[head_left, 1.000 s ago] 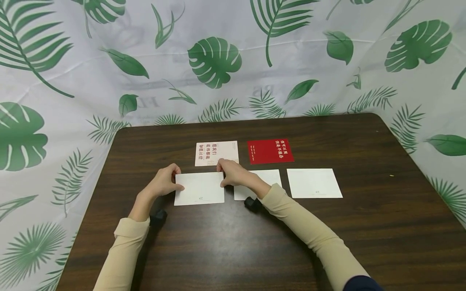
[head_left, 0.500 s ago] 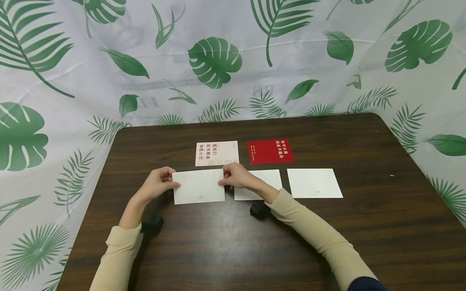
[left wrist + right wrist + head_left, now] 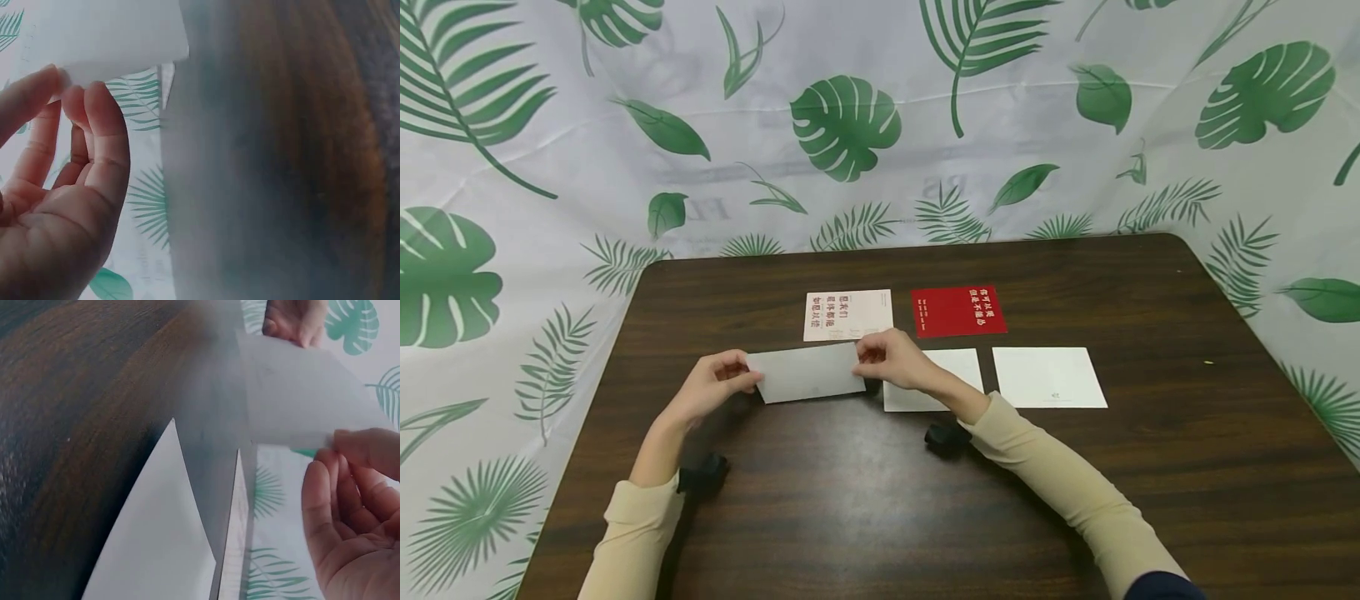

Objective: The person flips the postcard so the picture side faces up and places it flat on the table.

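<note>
Between both hands a white card (image 3: 807, 374) is held up off the table, tilted, with its near face in shade. My left hand (image 3: 709, 387) pinches its left edge between thumb and fingers, and my right hand (image 3: 895, 360) pinches the right edge the same way. In the left wrist view the left hand (image 3: 69, 169) grips the card's (image 3: 119, 31) edge. The right wrist view has the right hand (image 3: 356, 506) at one end of the card (image 3: 300, 394) and the left hand at the other. Behind my right forearm lies a second white card (image 3: 917, 399), partly covered.
A third white card (image 3: 1048, 377) lies further right. Behind the row lie a pale card with red characters (image 3: 850, 313) and a red card with white characters (image 3: 958, 312). All rest on a dark wood table (image 3: 835, 500). A leaf-print cloth (image 3: 880, 167) hangs behind.
The left white card has been lifted from the table and its near edge tilted up and away, so its face now looks greyer and narrower. Both hands rose with it.
</note>
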Action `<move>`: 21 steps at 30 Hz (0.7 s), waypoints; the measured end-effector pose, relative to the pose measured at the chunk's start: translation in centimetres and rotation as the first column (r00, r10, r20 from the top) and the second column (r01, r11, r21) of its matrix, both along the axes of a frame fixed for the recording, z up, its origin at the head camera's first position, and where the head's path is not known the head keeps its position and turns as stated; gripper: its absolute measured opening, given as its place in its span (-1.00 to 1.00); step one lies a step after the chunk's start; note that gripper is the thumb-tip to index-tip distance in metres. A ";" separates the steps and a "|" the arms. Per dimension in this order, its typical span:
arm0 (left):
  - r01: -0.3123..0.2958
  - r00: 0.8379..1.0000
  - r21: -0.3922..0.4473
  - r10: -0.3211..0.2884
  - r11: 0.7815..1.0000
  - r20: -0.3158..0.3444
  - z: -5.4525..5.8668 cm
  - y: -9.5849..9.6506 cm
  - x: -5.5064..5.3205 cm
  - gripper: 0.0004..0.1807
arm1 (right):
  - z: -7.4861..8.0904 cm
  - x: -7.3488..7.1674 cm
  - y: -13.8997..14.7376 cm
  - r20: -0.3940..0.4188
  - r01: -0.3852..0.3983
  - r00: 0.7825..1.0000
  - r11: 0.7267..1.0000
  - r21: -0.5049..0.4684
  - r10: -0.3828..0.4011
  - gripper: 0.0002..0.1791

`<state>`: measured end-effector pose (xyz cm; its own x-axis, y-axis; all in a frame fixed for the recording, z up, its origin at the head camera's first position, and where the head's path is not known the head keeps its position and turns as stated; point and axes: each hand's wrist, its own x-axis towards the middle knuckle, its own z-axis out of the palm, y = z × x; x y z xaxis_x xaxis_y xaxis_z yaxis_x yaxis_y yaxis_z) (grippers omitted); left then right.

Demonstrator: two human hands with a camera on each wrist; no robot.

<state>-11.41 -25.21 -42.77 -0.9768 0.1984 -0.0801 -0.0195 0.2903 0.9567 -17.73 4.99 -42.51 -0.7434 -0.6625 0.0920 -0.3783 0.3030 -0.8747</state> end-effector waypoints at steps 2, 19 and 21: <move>0.000 1.000 0.055 0.001 0.999 -0.016 0.2 -0.2 0.2 -0.85 | 0.1 0.0 0.0 -0.005 0.017 1.000 0.999 -0.039 -0.017 -0.95; 0.055 0.999 0.172 -0.055 0.984 -0.004 0.6 -1.0 0.8 -0.79 | 0.0 0.0 0.7 -0.050 0.076 0.995 0.986 -0.146 -0.084 -0.87; 0.053 0.999 0.158 -0.054 0.986 0.001 0.6 -1.0 0.9 -0.79 | -0.1 0.0 0.8 -0.040 0.076 0.996 0.990 -0.115 -0.081 -0.86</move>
